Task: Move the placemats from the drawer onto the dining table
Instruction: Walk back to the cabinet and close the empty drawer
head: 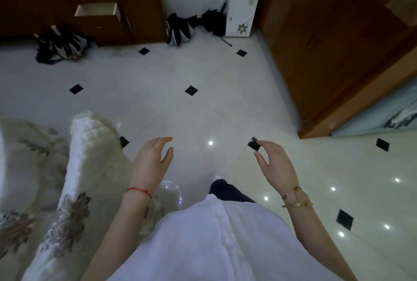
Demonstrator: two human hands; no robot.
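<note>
**Approach to drawer, hands empty**

Left hand (151,160) and right hand (274,161) hang over the tiled floor (203,109), fingers apart, holding nothing. Open drawer (97,12) lies well ahead; placemats not visible inside. Expect light, flexible mats; grip stack edges with both hands.

Soft, even indoor light, small white ceiling-lamp glints on glossy cream floor tiles with black diamond insets (203,109) from 5 to 6 o'clock, strong wide-angle bending at edges, motion smear on brown wooden cabinet (316,44) at 2 o'clock, overall slightly soft focus
</note>
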